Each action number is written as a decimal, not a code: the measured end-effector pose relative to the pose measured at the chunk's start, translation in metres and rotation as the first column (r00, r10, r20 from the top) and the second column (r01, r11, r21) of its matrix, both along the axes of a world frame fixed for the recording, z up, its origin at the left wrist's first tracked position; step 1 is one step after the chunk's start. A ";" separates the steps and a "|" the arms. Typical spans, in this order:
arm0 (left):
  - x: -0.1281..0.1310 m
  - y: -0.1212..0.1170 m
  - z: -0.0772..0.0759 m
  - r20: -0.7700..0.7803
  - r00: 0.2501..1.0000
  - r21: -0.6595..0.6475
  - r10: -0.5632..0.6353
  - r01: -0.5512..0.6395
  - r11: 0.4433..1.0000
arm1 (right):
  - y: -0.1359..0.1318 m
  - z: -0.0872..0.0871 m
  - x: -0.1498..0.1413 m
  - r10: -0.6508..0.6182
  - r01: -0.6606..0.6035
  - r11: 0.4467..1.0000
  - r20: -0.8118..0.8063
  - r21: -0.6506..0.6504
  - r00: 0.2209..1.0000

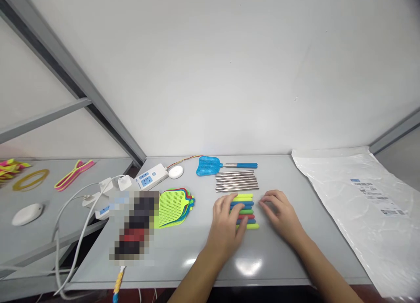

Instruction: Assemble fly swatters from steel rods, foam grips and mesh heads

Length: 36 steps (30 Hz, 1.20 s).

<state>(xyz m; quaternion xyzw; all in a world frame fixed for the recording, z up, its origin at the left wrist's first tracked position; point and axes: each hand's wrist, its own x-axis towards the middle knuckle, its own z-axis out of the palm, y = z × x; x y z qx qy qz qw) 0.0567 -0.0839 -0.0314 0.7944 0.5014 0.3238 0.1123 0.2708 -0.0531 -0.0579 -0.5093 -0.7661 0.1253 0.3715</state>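
Observation:
Coloured fly-swatter handles (246,211) lie side by side in a stack-like row, in yellow-green, blue, green and red. My left hand (226,222) rests over their left ends, its fingers apart and partly covering them. Just off their right ends is my right hand (280,215), fingers slightly bent and apart, with nothing seen in it. Several thin metal rods (236,181) lie in parallel above the handles. Behind the rods lies a blue fly swatter (209,166) with its rod and handle attached. To the left sits a pile of swatter heads (172,206), yellow-green on top.
A white plastic mailing bag (354,198) covers the table's right side. At the left are a power strip (151,177) with plugs and cables, a white round device (176,172) and a blurred-out item (138,224). A pink-yellow band (74,175) lies on the neighbouring table.

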 end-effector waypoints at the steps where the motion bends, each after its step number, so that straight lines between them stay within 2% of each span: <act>1: -0.003 -0.010 -0.003 -0.007 1.000 -0.019 0.005 -0.005 1.000 | -0.006 -0.001 -0.001 0.009 -0.009 1.000 -0.010 -0.003 1.000; 4: -0.014 -0.029 -0.008 0.004 0.998 -0.040 0.067 -0.067 0.997 | -0.024 0.000 -0.009 0.076 -0.076 0.997 0.005 -0.018 0.997; 9: -0.023 -0.035 -0.010 0.066 0.978 -0.061 0.200 -0.196 0.979 | -0.038 0.001 -0.015 0.156 -0.154 0.988 0.092 -0.019 0.984; 14: -0.019 -0.040 -0.004 0.105 0.974 -0.030 0.198 -0.196 0.980 | -0.038 -0.002 -0.013 0.182 -0.180 0.983 0.127 -0.026 0.975; 18: -0.024 -0.045 -0.004 0.137 0.970 0.056 0.203 -0.212 0.976 | -0.041 -0.008 -0.011 0.193 -0.195 0.981 0.148 -0.003 0.970; 21: -0.042 -0.043 -0.003 0.130 0.956 0.145 0.264 -0.282 0.948 | -0.044 -0.015 -0.009 0.193 -0.200 0.979 0.154 0.032 0.969; 23: -0.060 -0.039 -0.001 0.098 0.930 0.178 0.353 -0.366 0.914 | -0.045 -0.020 -0.008 0.190 -0.200 0.978 0.150 0.056 0.970; 26: -0.091 -0.035 0.004 0.009 0.863 0.173 0.505 -0.498 0.850 | -0.044 -0.026 -0.007 0.185 -0.197 0.978 0.153 0.066 0.971; 28: -0.107 -0.035 0.005 -0.053 0.826 0.166 0.561 -0.546 0.821 | -0.043 -0.028 -0.006 0.180 -0.191 0.980 0.157 0.063 0.971; 31: -0.117 -0.038 0.003 -0.079 0.813 0.169 0.576 -0.559 0.812 | -0.043 -0.028 -0.007 0.163 -0.175 0.982 0.158 0.066 0.974; 33: -0.111 -0.041 0.000 -0.030 0.824 0.179 0.566 -0.553 0.814 | -0.043 -0.027 -0.008 0.154 -0.167 0.983 0.162 0.071 0.975; 35: -0.096 -0.045 -0.001 0.043 0.860 0.183 0.508 -0.506 0.843 | -0.044 -0.024 -0.009 0.144 -0.158 0.985 0.163 0.071 0.976; 36: -0.086 -0.046 0.000 0.072 0.893 0.178 0.445 -0.450 0.875 | -0.045 -0.022 -0.010 0.136 -0.148 0.987 0.157 0.069 0.978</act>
